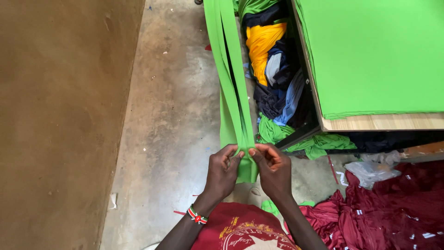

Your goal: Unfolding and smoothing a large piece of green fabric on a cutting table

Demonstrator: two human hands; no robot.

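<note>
green fabric strips [231, 78]: several long, narrow bright-green bands, bunched side by side, stretched taut from top of view to the lower ends, apparently folded there, above the concrete floor.

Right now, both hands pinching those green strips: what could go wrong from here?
1. The left hand and right hand pinch only the near end of the long green fabric strips; a layer could slip and the edges go out of line.
2. The strips run close beside the heap of mixed clothes under the table; they might snag there.
3. The bare concrete floor looks dusty, so slack fabric could get dirty.
</note>
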